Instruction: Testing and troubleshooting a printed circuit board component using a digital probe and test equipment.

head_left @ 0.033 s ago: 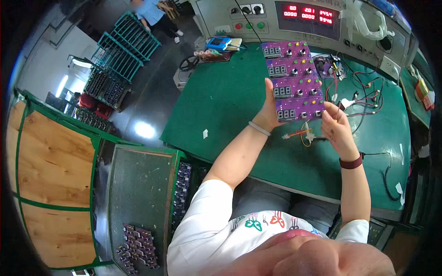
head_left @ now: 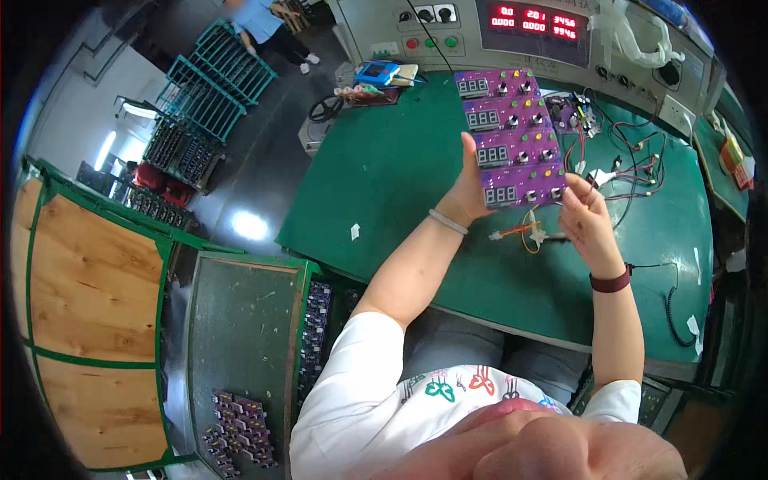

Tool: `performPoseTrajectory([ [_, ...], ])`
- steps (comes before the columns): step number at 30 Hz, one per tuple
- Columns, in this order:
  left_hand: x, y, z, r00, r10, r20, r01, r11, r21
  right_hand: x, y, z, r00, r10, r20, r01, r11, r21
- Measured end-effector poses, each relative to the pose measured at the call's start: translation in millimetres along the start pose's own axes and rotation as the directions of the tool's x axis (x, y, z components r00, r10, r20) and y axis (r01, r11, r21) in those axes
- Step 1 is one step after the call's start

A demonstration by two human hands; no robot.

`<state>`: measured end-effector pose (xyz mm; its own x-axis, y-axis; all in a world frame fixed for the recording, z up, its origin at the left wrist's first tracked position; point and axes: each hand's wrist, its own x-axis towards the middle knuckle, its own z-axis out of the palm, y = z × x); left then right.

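Note:
A panel of several joined purple circuit boards (head_left: 516, 144) is held up over the bench, tilted. Each board carries a small digit display, two knobs and coloured LEDs. My left hand (head_left: 470, 188) grips it from the left and behind, thumb along the left edge; most of its fingers are hidden. At the panel's lower right corner, my right hand (head_left: 586, 220) is closed, its curled fingertips against the edge beside a knob. A small dark piece shows by those fingers, too unclear to name. Below the panel, a white connector (head_left: 537, 236) with orange and yellow wires lies on the bench.
The green bench (head_left: 376, 168) backs onto a test console (head_left: 472, 52) with red digit readouts. Wires and leads (head_left: 640, 164) spread at the right. A blue handheld device (head_left: 378, 74) lies back left. More boards (head_left: 240, 428) rest on the lower left surface. A person (head_left: 260, 24) stands beyond.
The panel has shifted very slightly to the right at its lower end. Both hands keep their places on it, and one console readout has changed a little.

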<state>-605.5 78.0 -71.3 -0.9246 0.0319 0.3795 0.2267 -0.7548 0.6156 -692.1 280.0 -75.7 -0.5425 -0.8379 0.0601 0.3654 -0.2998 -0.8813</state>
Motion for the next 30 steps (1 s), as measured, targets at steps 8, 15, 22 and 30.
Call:
performPoseTrajectory([
  [8,-9.1,15.7,-11.8,0.931,0.107,-0.348,0.071,0.884,0.461,8.2,14.9,-1.6,0.881,-0.470,-0.052,0.317,0.669,-0.672],
  [15,-6.7,7.0,-25.9,0.954,0.040,-0.296,0.096,0.897,0.432,12.8,2.4,39.3,0.882,-0.386,0.268,0.422,0.399,-0.814],
  [22,-11.3,11.7,-35.5,0.948,0.128,-0.291,-0.006,0.923,0.386,37.7,5.3,-0.8,0.883,-0.429,0.190,0.316,0.244,-0.917],
  [30,-12.7,21.1,-24.7,0.973,0.145,-0.178,-0.071,0.927,0.369,37.7,23.6,-9.6,0.898,-0.311,0.310,0.392,0.250,-0.885],
])
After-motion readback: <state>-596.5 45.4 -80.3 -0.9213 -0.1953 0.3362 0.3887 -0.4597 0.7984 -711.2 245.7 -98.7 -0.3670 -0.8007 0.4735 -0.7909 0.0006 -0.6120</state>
